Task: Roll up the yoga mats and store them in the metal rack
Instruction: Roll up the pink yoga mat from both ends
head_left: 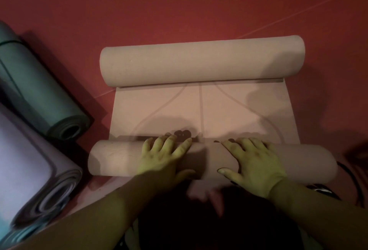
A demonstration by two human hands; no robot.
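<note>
Closest to you: both forearms reach fwd. Your left hand (165, 156) and right hand (256, 160) lie on top of the near roll (115, 159) of the pink mat (229, 114). Fingers on both are spread and near-straight, pressing down on the roll, not curled round it. Thumbs sit on the side facing you. So by the look of it you're mid-roll, one hand each side of the mat's centre line.

Just left of that roll a lavender mat (29, 160) lies rolled, spiral end toward you. A bit further back a green mat (39, 90) is rolled too; touching the lavender one or not, can't tell. So 2 mats look rolled but not stored.

Past your fingertips the pink mat lies flat on the red floor (179, 0), w/ faint curved guide lines and a straight centre line printed on it. Surface looks matte, smooth and thickish. The near roll looks even, though its left end sticks out past the mat's edge.

At the far end sits a fatter far roll (199, 60) in the same pink, resting on the flat stretch. Same mat or a separate one, can't tell.

Left to do, imo: close the flat stretch, then carry everything to the metal rack, which isn't in view.
</note>
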